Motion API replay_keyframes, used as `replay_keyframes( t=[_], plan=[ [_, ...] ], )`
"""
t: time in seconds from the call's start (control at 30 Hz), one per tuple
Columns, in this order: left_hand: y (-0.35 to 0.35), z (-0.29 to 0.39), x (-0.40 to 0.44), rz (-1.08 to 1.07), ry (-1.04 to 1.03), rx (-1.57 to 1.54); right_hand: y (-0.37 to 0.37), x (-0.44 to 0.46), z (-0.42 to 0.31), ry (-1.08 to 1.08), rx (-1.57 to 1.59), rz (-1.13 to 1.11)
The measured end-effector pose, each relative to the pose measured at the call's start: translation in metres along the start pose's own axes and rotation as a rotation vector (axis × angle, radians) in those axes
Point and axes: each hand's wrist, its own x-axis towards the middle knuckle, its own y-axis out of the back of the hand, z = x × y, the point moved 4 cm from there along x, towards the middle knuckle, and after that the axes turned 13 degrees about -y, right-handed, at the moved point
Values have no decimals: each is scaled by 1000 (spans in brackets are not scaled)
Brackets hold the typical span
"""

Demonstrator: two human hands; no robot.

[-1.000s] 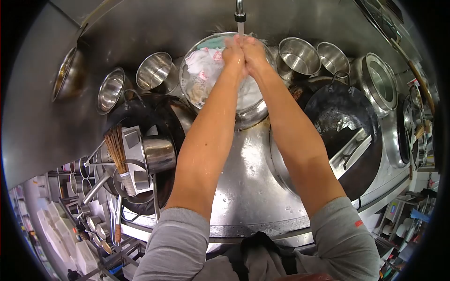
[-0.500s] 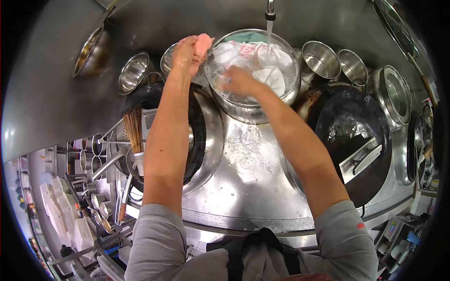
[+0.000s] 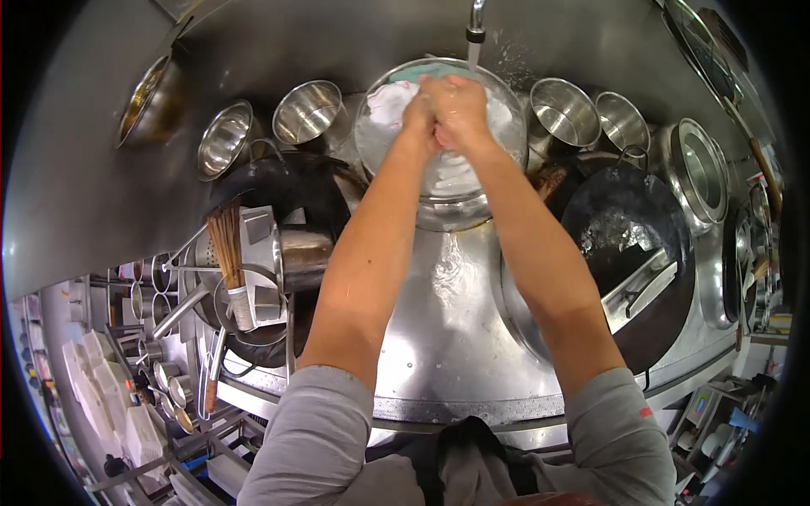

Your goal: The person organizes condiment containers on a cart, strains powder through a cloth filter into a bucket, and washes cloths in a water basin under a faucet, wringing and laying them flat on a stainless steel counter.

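Over the round metal basin (image 3: pixel 439 213), my left hand (image 3: pixel 418 116) and my right hand (image 3: pixel 461 105) press together with fingers closed. A little pink cloth (image 3: pixel 438 140) shows between them; most of it is hidden by the hands. White cloths (image 3: pixel 390 101) lie in the cloudy water, to the left of the hands and under them. A teal cloth (image 3: pixel 432 71) rests along the basin's far side. Water runs from the tap (image 3: pixel 476 35) just behind my right hand, and drops splash to the right.
Metal pots (image 3: pixel 309 114) (image 3: pixel 565 112) stand on both sides of the basin. A dark wok (image 3: pixel 629 253) with a metal-handled tool sits at right. At left, a bamboo brush (image 3: pixel 226 249) lies among ladles and strainers. The wet steel counter (image 3: pixel 447 337) spans the front.
My left hand has moved right from beside the basin, with the pink cloth, to meet my right hand over the water. Both hands are now pressed together.
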Motion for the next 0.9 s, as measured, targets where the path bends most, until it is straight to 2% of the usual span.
replay_keyframes(
  t=[0.03, 0.07, 0.13, 0.17, 0.2, 0.27, 0.3, 0.37, 0.4, 0.43, 0.47, 0.5, 0.53, 0.6, 0.63, 0.67, 0.7, 0.73, 0.77, 0.8, 0.83, 0.87, 0.9],
  plan=[
    [15, -8, 10, -127, -42, -62, -4, -12, -9, 27, -68, 33],
    [26, -18, 24, -255, -86, -124, -5, -13, -13, 148, -133, 126],
    [10, -21, 23, -143, -64, -75, -6, -10, -17, 396, -263, 304],
    [10, -22, 14, -91, -39, 59, 0, 0, -16, 489, -105, 304],
    [-3, -11, -6, -40, -17, 194, 8, 11, -20, 382, -163, 288],
    [-13, 7, -19, -84, -100, 305, 30, 30, -32, 170, -278, 251],
    [-18, 17, -26, -104, -143, 357, 43, 51, -29, 146, -210, 251],
    [-39, 58, -59, -119, -77, 686, 67, 92, -14, 98, -69, 240],
    [-41, 75, -70, -121, -45, 851, 68, 87, -17, 130, -92, 58],
    [-37, 87, -69, -160, -149, 1066, 73, 72, -23, 161, -116, -120],
    [-31, 93, -64, -163, -215, 940, 80, 57, -30, 192, -138, -296],
    [-22, 99, -57, -164, -281, 815, 86, 40, -38, 161, -421, -506],
    [-20, 110, -58, -160, -348, 689, 92, 51, -28, 229, -526, -508],
    [-17, 115, -59, -135, -278, 391, 98, 79, 11, 352, -736, -505],
    [-20, 112, -58, -127, -279, 204, 106, 83, 18, 110, -542, -340],
    [-23, 111, -57, -122, -279, 19, 102, 80, 22, 78, -353, -351],
    [-15, 102, -52, -104, -193, -7, 87, 61, 18, 48, -163, -358],
    [-15, 96, -48, -89, -211, 220, 72, 39, 13, 18, 26, -362],
    [-18, 87, -44, -75, -224, 445, 54, 16, 4, -162, 267, -518],
    [-17, 79, -39, -59, -234, 671, 51, 23, 11, -124, 153, -589],
    [-20, 83, -33, -188, -289, 820, 44, 33, 22, -90, 39, -662],
    [-12, 89, -32, -122, -287, 798, 37, 41, 35, -57, -73, -737],
    [-26, 109, -43, -54, -289, 777, 50, 45, 33, 0, -343, -629]
  ],
)
